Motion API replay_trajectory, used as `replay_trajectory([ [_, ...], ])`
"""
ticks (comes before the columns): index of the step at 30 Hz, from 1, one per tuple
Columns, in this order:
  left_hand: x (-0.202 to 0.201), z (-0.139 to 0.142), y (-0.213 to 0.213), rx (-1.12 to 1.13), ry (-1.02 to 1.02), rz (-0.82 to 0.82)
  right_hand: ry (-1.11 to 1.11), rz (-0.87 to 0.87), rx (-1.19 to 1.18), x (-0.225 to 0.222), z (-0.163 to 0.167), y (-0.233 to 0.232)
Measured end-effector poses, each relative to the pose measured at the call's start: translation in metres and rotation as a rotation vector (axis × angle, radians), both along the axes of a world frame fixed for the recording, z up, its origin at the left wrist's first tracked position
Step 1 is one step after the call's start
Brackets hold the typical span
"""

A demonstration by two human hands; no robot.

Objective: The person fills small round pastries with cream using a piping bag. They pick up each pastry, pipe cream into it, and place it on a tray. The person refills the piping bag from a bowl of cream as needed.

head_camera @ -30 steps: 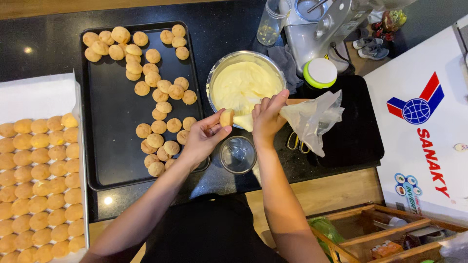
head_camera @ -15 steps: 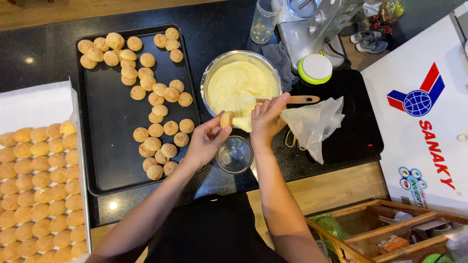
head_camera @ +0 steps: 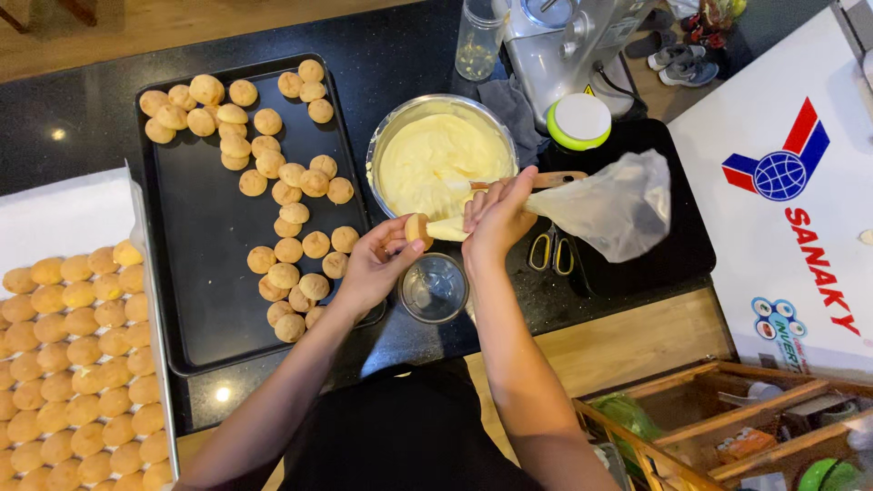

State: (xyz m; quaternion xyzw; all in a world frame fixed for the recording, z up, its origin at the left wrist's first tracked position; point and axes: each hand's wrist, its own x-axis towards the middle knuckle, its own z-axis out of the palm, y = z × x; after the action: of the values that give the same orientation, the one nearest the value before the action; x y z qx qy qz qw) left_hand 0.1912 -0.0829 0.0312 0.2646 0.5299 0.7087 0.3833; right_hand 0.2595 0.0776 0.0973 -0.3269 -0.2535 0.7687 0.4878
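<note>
- L hand (head_camera: 368, 268): fingers curled shut around one small round puff (head_camera: 417, 226), pinched btwn thumb and fingertips, held above the black counter just in front of the mixing bowl (head_camera: 386, 136).
- R hand (head_camera: 496, 214): closed tight around the narrow front of a clear piping bag (head_camera: 605, 205), fingers wrapped over it, thumb side toward the puff.
- Bag's long axis runs roughly L–R across the view, slightly tilted; cream-filled tip end (head_camera: 446, 229) points left, touching the puff; loose, puffed-up plastic end trails off to the right over the dark board.
- Puff sits at the bag's tip, btwn the two hands, w/ its flat side toward the nozzle; can't tell how deep the tip goes in.
- Bowl holds pale yellow cream, a wooden-handled tool (head_camera: 546, 180) resting on its rim, just behind the R hand.
- Small empty glass cup (head_camera: 434, 288) on the counter right below the hands.
- Scissors (head_camera: 551, 252) lie under the bag, near the R wrist.
- Black tray (head_camera: 200, 273) to the left w/ loose puffs scattered along its right side and top; nearest ones just beside the L hand.
- Far left: a second tray (head_camera: 159, 345) packed w/ rows of puffs.
</note>
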Motion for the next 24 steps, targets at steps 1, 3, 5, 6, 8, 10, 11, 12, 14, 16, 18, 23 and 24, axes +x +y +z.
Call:
replay_trajectory([
  [1, 0.000, 0.000, 0.000, -0.017, -0.009, -0.003, 0.009, 0.003, -0.004, 0.000, -0.001, 0.000],
  [3, 0.001, 0.001, -0.001, -0.052, -0.027, -0.008, 0.030, 0.003, 0.006, -0.002, -0.004, 0.001],
  [5, 0.002, 0.003, 0.000, -0.057, -0.028, -0.003, 0.044, 0.001, 0.027, -0.002, -0.006, 0.001],
  [6, 0.002, 0.005, 0.000, -0.060, -0.028, 0.000, 0.047, -0.001, 0.042, -0.002, -0.006, 0.001],
  [8, 0.002, 0.008, -0.001, -0.062, -0.092, -0.006, 0.054, -0.002, 0.063, -0.002, -0.005, 0.001],
  [10, 0.001, 0.010, 0.000, -0.056, -0.156, -0.006, 0.060, 0.000, 0.077, -0.002, -0.002, 0.002],
  [11, 0.001, 0.010, 0.001, -0.050, -0.188, -0.004, 0.054, -0.016, 0.080, -0.001, 0.001, 0.002],
  [12, 0.001, 0.010, 0.002, -0.044, -0.221, -0.003, 0.047, -0.033, 0.084, -0.001, 0.003, 0.003],
  [14, 0.000, 0.009, 0.003, -0.036, -0.316, 0.004, 0.058, -0.052, 0.093, 0.002, 0.009, 0.004],
  [16, -0.002, 0.009, 0.003, -0.023, -0.387, 0.007, 0.096, -0.058, 0.103, 0.008, 0.015, 0.006],
  [18, -0.003, 0.010, 0.001, -0.005, -0.438, 0.006, 0.146, -0.101, 0.170, 0.012, 0.019, 0.008],
  [23, -0.004, 0.020, 0.001, -0.036, -0.562, 0.048, 0.217, -0.135, 0.143, 0.015, 0.019, 0.010],
  [24, -0.004, 0.022, 0.001, -0.041, -0.574, 0.057, 0.206, -0.147, 0.099, 0.015, 0.017, 0.011],
])
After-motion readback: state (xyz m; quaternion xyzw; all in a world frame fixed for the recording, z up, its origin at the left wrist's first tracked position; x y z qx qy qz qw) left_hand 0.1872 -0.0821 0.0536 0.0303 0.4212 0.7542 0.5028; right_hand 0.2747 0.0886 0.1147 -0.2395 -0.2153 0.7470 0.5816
